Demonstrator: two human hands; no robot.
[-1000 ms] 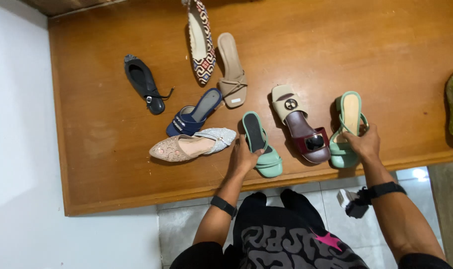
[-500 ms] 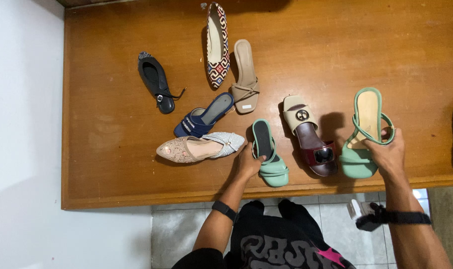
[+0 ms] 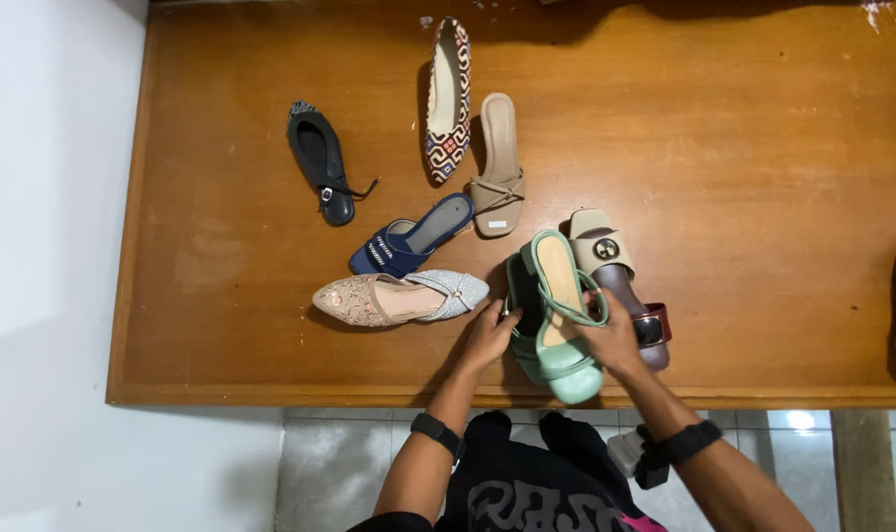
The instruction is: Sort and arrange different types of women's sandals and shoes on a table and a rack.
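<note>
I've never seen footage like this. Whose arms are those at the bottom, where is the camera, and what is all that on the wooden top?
There is no machine here: the camera sits on a person's head and looks straight down, so the two arms rising from the bottom edge are that person's own. Below lies a wooden table with loose shoes spread over it. The left hand rests on one mint green sandal, and the right hand grips a second mint green sandal laid partly over the first. Close by are a pink and silver flat, a navy slipper, a black flat, a tan heeled sandal, a patterned pointed shoe and a beige and maroon sandal. Both wrists wear dark bands.
</note>
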